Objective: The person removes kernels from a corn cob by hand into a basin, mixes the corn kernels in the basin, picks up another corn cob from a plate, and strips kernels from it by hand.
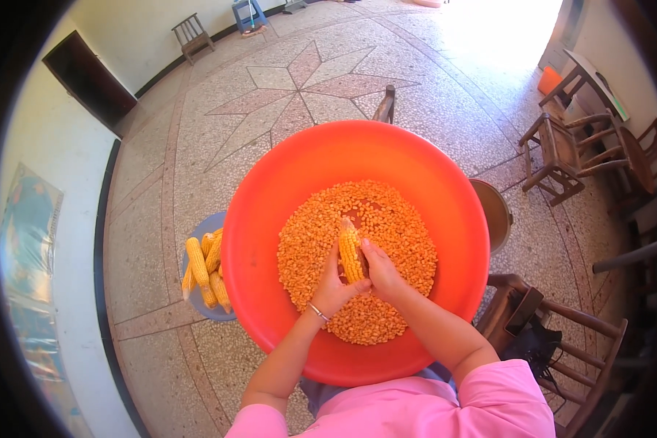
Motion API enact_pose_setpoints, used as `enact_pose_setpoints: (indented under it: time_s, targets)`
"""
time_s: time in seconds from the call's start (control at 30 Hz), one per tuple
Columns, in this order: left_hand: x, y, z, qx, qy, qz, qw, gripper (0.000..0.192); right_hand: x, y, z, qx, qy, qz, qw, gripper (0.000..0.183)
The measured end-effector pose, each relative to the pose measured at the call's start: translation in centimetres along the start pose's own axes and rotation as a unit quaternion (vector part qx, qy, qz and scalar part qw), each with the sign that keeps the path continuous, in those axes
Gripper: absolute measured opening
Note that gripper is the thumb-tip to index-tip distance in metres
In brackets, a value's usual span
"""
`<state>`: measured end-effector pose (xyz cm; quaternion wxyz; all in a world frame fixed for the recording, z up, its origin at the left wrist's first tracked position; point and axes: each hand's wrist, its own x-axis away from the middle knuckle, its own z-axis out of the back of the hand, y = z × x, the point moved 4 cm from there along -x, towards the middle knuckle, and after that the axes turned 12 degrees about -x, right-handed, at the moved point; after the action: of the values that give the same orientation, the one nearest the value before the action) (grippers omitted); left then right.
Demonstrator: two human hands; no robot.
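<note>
A partly shelled ear of dried corn (350,253) is held between my two hands over a large red plastic basin (356,145). My left hand (336,290) wraps its lower left side, with a bracelet on the wrist. Against the bare, reddish right side of the cob rest the fingers of my right hand (383,271). Loose yellow-orange corn kernels (312,235) cover most of the basin's bottom, with a thin patch of red showing beyond the cob's tip. The underside of the ear and some fingers are hidden.
Left of the basin, several whole ears of corn (198,263) lie in a blue-grey basin (197,306). A round bucket (493,213) stands at the right, partly covered by the red rim. Nearby is a wooden chair (586,320) bearing a dark phone-like device (524,311) and a black bag (534,345).
</note>
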<state>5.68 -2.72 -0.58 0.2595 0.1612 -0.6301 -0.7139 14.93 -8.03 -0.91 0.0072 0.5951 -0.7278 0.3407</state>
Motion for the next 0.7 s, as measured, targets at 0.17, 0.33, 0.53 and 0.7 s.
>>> enact_pose_setpoints:
  time_s: [0.17, 0.33, 0.53, 0.7]
  targets:
    - [-0.1, -0.6, -0.2, 0.014, -0.043, -0.022, 0.999, 0.106, 0.0, 0.2, 0.1, 0.004, 0.016, -0.004, 1.0, 0.042]
    - [0.5, 0.0, -0.7, 0.056, -0.066, 0.032, 0.996, 0.114, 0.2, -0.6, -0.6, 0.087, -0.008, 0.017, 0.996, 0.044]
    - [0.4, 0.4, -0.9, 0.09, -0.086, 0.025, 0.992, 0.116, 0.1, -0.5, -0.5, 0.078, -0.034, 0.0, 0.996, 0.042]
    - [0.4, 0.2, -0.8, 0.08, -0.086, 0.012, 0.993, 0.113, -0.1, -0.2, -0.2, 0.048, -0.027, -0.008, 0.998, 0.046]
